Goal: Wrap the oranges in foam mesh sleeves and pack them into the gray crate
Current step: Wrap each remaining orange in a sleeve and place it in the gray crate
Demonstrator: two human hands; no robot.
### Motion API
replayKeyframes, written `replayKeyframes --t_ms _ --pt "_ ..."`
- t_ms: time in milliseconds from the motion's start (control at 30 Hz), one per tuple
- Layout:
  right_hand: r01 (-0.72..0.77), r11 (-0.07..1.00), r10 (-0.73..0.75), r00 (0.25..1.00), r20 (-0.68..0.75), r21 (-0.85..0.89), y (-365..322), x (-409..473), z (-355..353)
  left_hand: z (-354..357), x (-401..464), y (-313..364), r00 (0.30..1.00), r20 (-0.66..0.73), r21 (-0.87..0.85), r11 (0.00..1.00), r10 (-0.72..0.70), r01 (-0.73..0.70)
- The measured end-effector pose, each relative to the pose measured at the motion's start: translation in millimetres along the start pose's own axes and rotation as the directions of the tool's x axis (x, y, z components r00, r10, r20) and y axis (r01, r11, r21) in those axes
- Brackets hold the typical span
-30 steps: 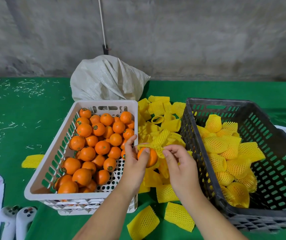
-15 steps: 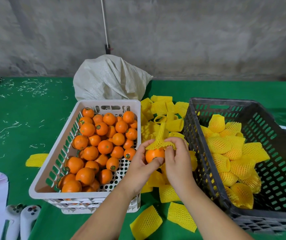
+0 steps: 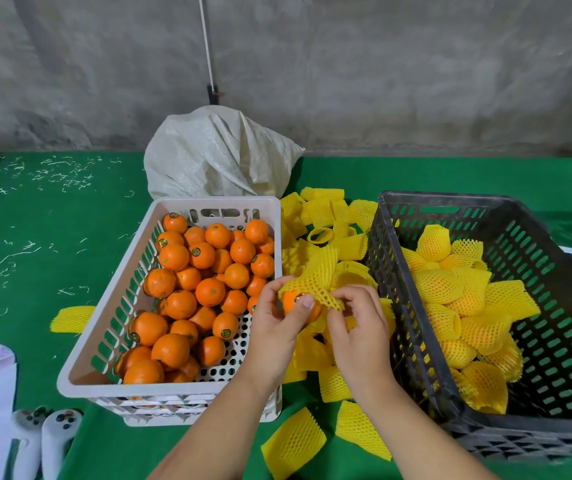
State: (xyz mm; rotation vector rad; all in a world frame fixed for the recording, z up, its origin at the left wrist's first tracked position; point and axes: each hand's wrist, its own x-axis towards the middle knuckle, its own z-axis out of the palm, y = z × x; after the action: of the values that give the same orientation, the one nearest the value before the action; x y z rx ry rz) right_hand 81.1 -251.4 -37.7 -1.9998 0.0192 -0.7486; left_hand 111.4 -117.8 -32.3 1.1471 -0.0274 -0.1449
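- Yellow foam mesh sleeve (image 3: pixel 315 278) half over an orange (image 3: pixel 295 304), gripped by left hand (image 3: pixel 275 327) fingers.
- Right hand (image 3: pixel 359 327) fingers pinching the sleeve's edge, beside gray crate (image 3: pixel 395 306).

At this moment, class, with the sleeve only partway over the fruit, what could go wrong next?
1. The yellow foam mesh sleeve covers only the top of the round orange; it may slip off.
2. The left hand holds the orange over the green table; it could drop outside the gray plastic crate.

Orange fruit (image 3: pixel 293 304), yellow mesh sleeve (image 3: pixel 315 278), gray crate (image 3: pixel 554 424), green tablecloth (image 3: pixel 52 237).
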Motion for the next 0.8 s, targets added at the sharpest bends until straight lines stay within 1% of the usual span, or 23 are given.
replayKeyframes --t_ms 100,167,200,267,333,400,433,533,600,667,700,733,800 --pt "0.101 0.995 -0.101 0.995 0.008 -0.019 -9.5 -0.6 -0.6 2.2 -1.4 -0.9 1.000 -0.008 0.014 1.000 0.013 -0.013" --pt "0.160 0.986 -0.156 0.986 0.062 -0.054 -14.7 -1.8 3.4 -0.2 -0.9 0.2 0.999 0.041 0.054 0.998 -0.015 0.013" --pt "0.164 0.984 -0.158 0.984 0.078 -0.069 -15.5 -1.7 6.0 -1.8 -0.1 0.7 0.994 0.098 0.083 0.996 -0.048 0.040" --pt "0.105 0.991 -0.101 0.993 0.063 -0.077 -14.3 2.5 8.4 -4.7 2.0 -1.0 0.970 0.214 0.113 0.989 -0.117 0.094" --pt "0.056 0.995 -0.051 0.997 0.056 -0.080 -12.0 12.0 5.2 -7.8 2.4 -4.3 0.960 0.245 0.177 0.980 -0.132 0.089" --pt "0.092 0.991 -0.082 0.992 0.099 -0.097 -11.9 20.7 -1.3 -7.9 -1.0 -6.5 0.970 0.229 0.202 0.979 -0.086 0.039" --pt "0.126 0.985 -0.112 0.986 0.122 -0.114 -12.7 24.2 -5.3 -7.3 -2.1 -7.5 0.977 0.208 0.185 0.983 -0.052 0.014" --pt "0.244 0.954 -0.212 0.959 0.185 -0.171 -16.5 29.6 -17.0 -4.5 -2.0 -6.4 0.995 0.073 0.162 0.983 0.073 -0.084" --pt "0.348 0.917 -0.303 0.926 0.227 -0.193 -18.1 25.1 -20.2 -5.8 0.5 -7.2 0.991 -0.036 0.068 0.989 0.131 -0.128" --pt "0.409 0.890 -0.357 0.899 0.254 -0.199 -19.7 13.2 -15.1 -7.7 3.0 -8.2 0.986 -0.124 -0.022 0.993 0.113 -0.117" --pt "0.392 0.901 -0.341 0.905 0.254 -0.187 -20.1 6.8 -10.3 -7.8 3.7 -8.5 0.984 -0.139 -0.002 0.994 0.112 -0.113" --pt "0.338 0.926 -0.294 0.924 0.243 -0.168 -20.5 1.8 -5.7 -7.6 3.9 -9.1 0.983 -0.136 0.055 0.991 0.126 -0.119" --pt "0.170 0.979 -0.144 0.967 0.211 -0.114 -20.3 -2.8 0.4 -7.5 2.4 -9.3 0.984 -0.096 0.149 0.980 0.150 -0.135"
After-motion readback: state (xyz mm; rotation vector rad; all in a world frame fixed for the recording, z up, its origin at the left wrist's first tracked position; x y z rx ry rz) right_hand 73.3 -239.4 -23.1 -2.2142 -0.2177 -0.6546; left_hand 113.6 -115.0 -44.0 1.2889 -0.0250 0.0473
